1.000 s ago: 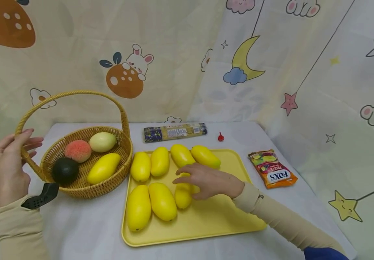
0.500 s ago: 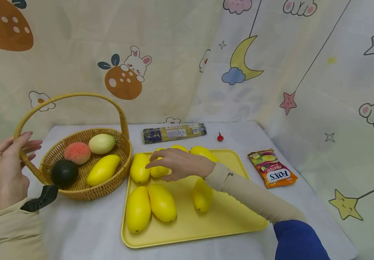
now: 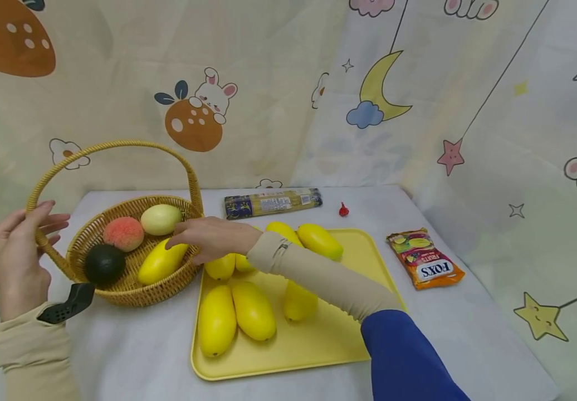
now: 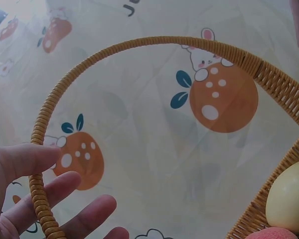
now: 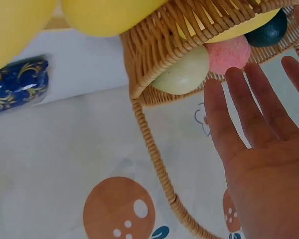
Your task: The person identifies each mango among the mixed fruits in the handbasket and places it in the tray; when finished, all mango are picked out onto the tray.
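On the left stands a wicker basket (image 3: 118, 295) holding a pink peach (image 3: 123, 234), a pale yellow-green fruit (image 3: 160, 219), a dark avocado-like fruit (image 3: 104, 264) and a yellow mango (image 3: 160, 264). My left hand (image 3: 20, 250) holds the basket's arched handle (image 4: 38, 199), which runs between thumb and fingers. My right hand (image 3: 218, 236) reaches over the basket's right rim, beside the mango. Its fingers (image 5: 222, 112) look extended in the right wrist view, with nothing held. Several more mangoes (image 3: 217, 320) lie on a yellow tray (image 3: 338, 340); my right forearm partly hides some.
Behind the tray lies a long wrapped packet (image 3: 273, 203) with a blue end. A small red object (image 3: 343, 210) is to its right. An orange candy bag (image 3: 425, 259) lies right of the tray. A printed curtain (image 3: 278, 94) closes off the back.
My right hand has left a mango on the tray and swept left to the basket. That mango first shifted right, then slightly back left. My left hand stays on the handle.
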`<action>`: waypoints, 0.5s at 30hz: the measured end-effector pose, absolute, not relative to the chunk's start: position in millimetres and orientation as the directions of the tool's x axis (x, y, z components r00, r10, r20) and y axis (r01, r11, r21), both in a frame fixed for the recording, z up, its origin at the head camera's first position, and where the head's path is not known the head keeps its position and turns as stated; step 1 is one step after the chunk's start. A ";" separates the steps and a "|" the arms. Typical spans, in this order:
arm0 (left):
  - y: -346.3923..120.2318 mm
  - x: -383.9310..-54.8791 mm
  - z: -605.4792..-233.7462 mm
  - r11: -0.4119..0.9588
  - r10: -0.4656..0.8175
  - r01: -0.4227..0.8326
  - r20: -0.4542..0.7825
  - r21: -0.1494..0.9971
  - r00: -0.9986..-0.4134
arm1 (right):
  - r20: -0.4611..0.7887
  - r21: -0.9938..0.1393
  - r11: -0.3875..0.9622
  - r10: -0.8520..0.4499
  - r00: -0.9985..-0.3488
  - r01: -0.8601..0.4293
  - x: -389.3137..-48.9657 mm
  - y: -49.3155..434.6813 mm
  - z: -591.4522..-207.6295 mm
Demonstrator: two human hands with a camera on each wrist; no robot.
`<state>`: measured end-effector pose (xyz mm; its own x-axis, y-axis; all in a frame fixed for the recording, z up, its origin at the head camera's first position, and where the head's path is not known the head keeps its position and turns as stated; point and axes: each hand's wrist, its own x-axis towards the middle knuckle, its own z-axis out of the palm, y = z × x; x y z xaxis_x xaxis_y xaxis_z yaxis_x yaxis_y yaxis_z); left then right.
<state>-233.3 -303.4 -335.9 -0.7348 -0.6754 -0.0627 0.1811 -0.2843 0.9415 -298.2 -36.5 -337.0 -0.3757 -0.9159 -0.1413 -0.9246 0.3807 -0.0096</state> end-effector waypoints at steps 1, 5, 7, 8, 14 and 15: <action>-303.1 -233.1 -336.0 -0.285 -0.676 0.184 -0.061 0.941 -0.734 | -0.145 -0.005 0.385 -0.913 -0.381 -0.923 -299.9 -42.9 -338.5; -301.2 -233.2 -336.1 -0.290 -0.677 0.192 -0.060 0.938 -0.733 | -0.155 -0.002 0.409 -0.902 -0.404 -0.912 -306.9 -63.1 -345.9; -300.4 -233.7 -336.0 -0.289 -0.679 0.188 -0.063 0.939 -0.732 | -0.164 0.006 0.415 -0.897 -0.411 -0.910 -309.8 -70.8 -349.7; -300.1 -234.0 -336.1 -0.288 -0.680 0.185 -0.064 0.940 -0.731 | -0.171 0.015 0.416 -0.895 -0.412 -0.909 -311.0 -74.2 -351.3; -301.9 -235.1 -336.7 -0.281 -0.684 0.185 -0.061 0.942 -0.727 | -0.195 0.077 0.436 -0.875 -0.443 -0.897 -314.0 -93.6 -357.7; -302.3 -235.2 -336.8 -0.281 -0.684 0.188 -0.060 0.941 -0.727 | -0.200 0.088 0.440 -0.871 -0.449 -0.893 -314.0 -96.9 -358.5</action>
<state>-235.2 -302.3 -336.8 -0.7268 -0.6843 -0.0596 0.1876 -0.2813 0.9411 -314.0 -96.9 -358.5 -0.4491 -0.8709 -0.1997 -0.8934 0.4405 0.0880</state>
